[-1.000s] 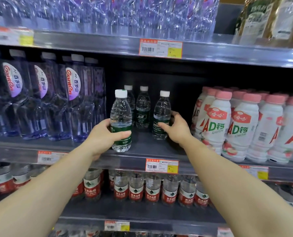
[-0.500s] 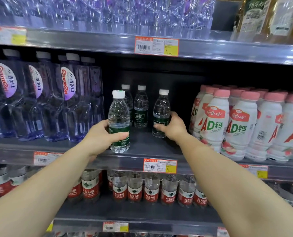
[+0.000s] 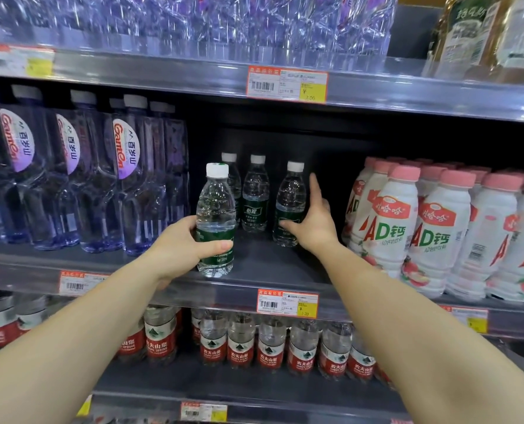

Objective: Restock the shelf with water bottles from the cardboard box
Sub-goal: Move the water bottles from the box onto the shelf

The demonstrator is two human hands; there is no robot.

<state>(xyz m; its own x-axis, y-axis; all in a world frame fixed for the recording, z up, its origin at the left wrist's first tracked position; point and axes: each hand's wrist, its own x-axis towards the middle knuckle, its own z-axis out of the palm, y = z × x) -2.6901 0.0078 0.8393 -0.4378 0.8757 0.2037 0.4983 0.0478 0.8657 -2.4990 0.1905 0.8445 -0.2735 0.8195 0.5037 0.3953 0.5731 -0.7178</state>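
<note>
A small clear water bottle with a green label and white cap [image 3: 215,206] stands at the front of the dark middle shelf [image 3: 263,264], and my left hand [image 3: 178,249] grips it round the label. Further in and to the right stands a second such bottle [image 3: 289,194]. My right hand [image 3: 314,221] is beside it with the fingers spread, the index finger pointing up and the thumb touching the label. Two more of these bottles [image 3: 255,191] stand at the back of the shelf. The cardboard box is out of view.
Tall purple-tinted bottles [image 3: 126,179] fill the shelf to the left of the gap. White pink-capped drink bottles [image 3: 392,224] crowd its right side. Red-labelled water bottles [image 3: 269,347] line the shelf below. The upper shelf edge [image 3: 407,96] hangs overhead.
My right hand has let go of the right-hand bottle and opened, fingers lifting upward. My left hand keeps its hold on the front bottle in about the same spot.
</note>
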